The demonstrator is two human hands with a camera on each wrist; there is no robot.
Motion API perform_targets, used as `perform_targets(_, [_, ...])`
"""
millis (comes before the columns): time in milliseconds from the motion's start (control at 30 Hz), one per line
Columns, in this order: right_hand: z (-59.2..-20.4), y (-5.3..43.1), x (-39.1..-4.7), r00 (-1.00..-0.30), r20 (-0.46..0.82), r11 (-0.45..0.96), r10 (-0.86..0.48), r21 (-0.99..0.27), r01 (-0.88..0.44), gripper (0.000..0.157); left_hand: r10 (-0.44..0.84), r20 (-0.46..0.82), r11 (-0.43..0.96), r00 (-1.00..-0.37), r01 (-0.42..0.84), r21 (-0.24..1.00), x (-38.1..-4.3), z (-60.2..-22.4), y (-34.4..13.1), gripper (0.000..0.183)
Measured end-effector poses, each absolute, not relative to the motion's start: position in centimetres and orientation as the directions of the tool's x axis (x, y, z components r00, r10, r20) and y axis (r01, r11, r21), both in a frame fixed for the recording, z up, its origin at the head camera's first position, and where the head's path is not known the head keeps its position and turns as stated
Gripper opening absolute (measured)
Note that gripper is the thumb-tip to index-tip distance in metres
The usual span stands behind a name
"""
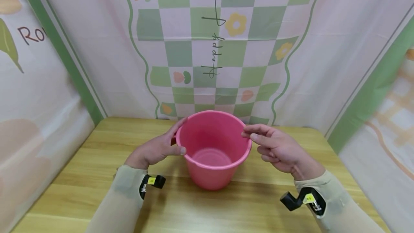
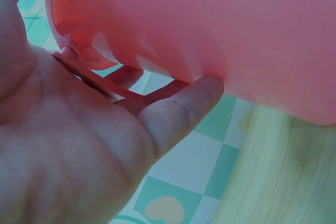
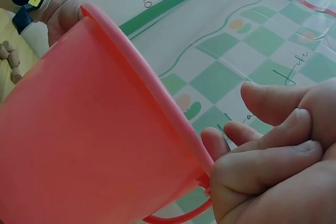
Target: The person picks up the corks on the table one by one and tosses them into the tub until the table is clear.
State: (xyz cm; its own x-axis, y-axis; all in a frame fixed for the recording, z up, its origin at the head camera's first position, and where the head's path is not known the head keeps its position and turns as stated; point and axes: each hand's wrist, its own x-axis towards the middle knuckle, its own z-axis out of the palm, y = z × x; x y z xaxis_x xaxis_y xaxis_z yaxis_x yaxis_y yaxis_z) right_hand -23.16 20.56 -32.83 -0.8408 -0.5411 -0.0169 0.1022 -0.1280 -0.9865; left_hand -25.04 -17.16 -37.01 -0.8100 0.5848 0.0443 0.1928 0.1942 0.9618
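Observation:
A pink plastic bucket (image 1: 210,177) stands on the wooden table with its mouth facing up. At its left rim my left hand (image 1: 158,150) grips it, the thumb over the rim and the fingers along the outside wall. In the left wrist view the pink handle (image 2: 92,77) runs across that palm. My right hand (image 1: 281,148) is at the right rim, forefinger tip over the edge. The right wrist view shows its thumb apart from the rim (image 3: 152,80) and other fingers curled, holding nothing. Near its knuckles is the handle's right end (image 3: 181,217).
Small brown knobby things (image 3: 11,61), kind unclear, lie on the table (image 1: 213,211) by my left forearm. A checkered cloth (image 1: 207,53) hangs behind the bucket, and printed cloth closes both sides. Each wrist wears a black camera mount (image 1: 304,200).

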Motion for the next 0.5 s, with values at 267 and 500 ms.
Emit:
perform_targets(267, [-32.82, 20.55, -23.08, -0.838, -0.010, -0.127, -0.546, -0.987, 0.094, 0.031, 0.579, 0.039, 0.193, -0.815, 0.183, 0.964, -25.11, -37.12, -17.15, 0.098])
perform_targets(500, [-32.84, 20.50, -23.01, -0.839, -0.012, -0.120, -0.544, -0.989, 0.091, 0.031, 0.585, 0.052, 0.185, -0.809, 0.195, 0.963, -25.16, -37.06, -17.13, 0.098])
